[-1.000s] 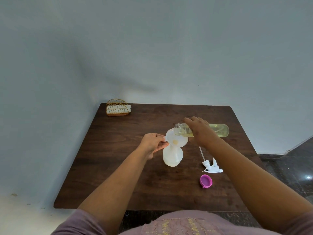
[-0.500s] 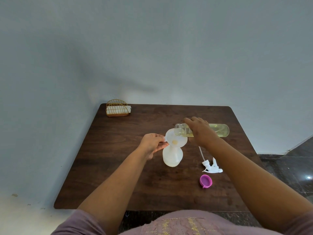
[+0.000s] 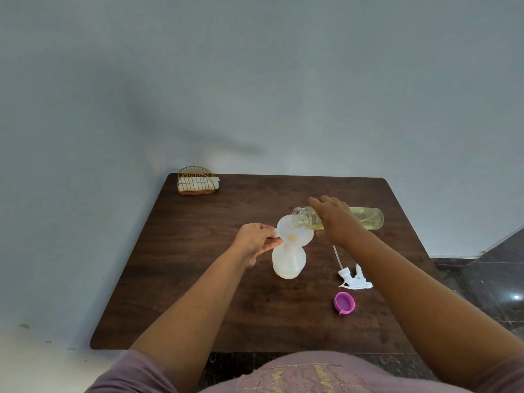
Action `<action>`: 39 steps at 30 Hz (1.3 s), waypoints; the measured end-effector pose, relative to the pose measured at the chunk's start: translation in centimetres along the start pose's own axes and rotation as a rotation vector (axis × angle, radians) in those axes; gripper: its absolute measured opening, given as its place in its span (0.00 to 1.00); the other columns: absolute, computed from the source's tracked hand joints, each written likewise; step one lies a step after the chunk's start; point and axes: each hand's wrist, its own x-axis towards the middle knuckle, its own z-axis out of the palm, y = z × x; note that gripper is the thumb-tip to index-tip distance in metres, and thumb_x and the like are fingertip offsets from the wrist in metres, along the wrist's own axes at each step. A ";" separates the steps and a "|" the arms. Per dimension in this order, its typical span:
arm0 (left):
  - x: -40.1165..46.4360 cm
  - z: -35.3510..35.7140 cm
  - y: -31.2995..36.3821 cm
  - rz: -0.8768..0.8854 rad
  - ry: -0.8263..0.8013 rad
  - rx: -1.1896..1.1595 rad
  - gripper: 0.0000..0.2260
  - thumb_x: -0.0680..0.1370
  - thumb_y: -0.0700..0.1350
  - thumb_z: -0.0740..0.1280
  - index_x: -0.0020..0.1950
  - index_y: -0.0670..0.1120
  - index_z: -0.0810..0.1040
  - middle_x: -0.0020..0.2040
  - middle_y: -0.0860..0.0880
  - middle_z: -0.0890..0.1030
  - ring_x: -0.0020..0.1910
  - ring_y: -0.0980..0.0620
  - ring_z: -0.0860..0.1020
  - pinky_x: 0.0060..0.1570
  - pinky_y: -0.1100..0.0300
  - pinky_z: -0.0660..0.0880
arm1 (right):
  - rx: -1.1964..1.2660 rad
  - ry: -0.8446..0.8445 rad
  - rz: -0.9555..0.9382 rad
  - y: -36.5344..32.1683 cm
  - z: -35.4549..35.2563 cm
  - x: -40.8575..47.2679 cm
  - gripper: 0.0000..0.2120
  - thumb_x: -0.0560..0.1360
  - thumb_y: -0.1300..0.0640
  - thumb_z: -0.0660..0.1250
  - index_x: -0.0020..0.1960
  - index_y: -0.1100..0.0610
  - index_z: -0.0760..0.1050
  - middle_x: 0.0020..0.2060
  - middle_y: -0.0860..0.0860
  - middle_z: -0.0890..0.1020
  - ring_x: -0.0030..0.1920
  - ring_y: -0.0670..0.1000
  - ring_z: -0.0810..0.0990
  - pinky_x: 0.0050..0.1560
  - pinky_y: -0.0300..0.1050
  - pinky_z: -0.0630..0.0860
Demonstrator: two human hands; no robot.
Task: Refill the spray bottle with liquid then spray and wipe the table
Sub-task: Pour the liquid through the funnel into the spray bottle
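Observation:
A white translucent spray bottle (image 3: 288, 262) stands open-topped in the middle of the dark wooden table (image 3: 198, 251), with a white funnel (image 3: 295, 236) seated in its neck. My left hand (image 3: 256, 239) pinches the funnel's side tab. My right hand (image 3: 336, 219) grips a clear refill bottle (image 3: 365, 218) of pale yellow liquid, tipped nearly flat with its open mouth over the funnel. A little yellow liquid sits in the funnel's throat. The white trigger sprayer head (image 3: 354, 277) with its dip tube lies on the table to the right.
A purple cap (image 3: 344, 302) lies near the sprayer head at the front right. A gold wire holder (image 3: 196, 181) with white napkins stands at the table's far left corner. A pale wall runs behind the table; dark tiled floor shows at the right.

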 end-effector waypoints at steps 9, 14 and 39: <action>0.1 0.1 0.0 -0.001 -0.001 0.008 0.06 0.79 0.34 0.66 0.55 0.35 0.78 0.48 0.40 0.84 0.46 0.49 0.84 0.47 0.59 0.82 | -0.003 0.004 -0.003 0.1 0.0 0.1 0.28 0.67 0.59 0.73 0.65 0.54 0.68 0.51 0.53 0.75 0.54 0.55 0.74 0.59 0.50 0.69; 0.1 0.1 0.0 -0.002 0.004 0.004 0.07 0.79 0.34 0.66 0.56 0.35 0.78 0.49 0.39 0.83 0.46 0.49 0.84 0.45 0.60 0.82 | -0.013 0.002 -0.005 0.1 0.0 0.1 0.29 0.67 0.59 0.73 0.65 0.54 0.68 0.51 0.53 0.75 0.54 0.55 0.74 0.59 0.50 0.69; 0.1 0.2 -0.1 -0.006 0.004 0.007 0.07 0.78 0.34 0.66 0.56 0.35 0.78 0.48 0.40 0.84 0.46 0.50 0.84 0.46 0.59 0.82 | -0.021 -0.002 -0.004 0.2 0.2 0.1 0.29 0.67 0.59 0.73 0.66 0.54 0.68 0.51 0.53 0.75 0.54 0.55 0.74 0.59 0.50 0.69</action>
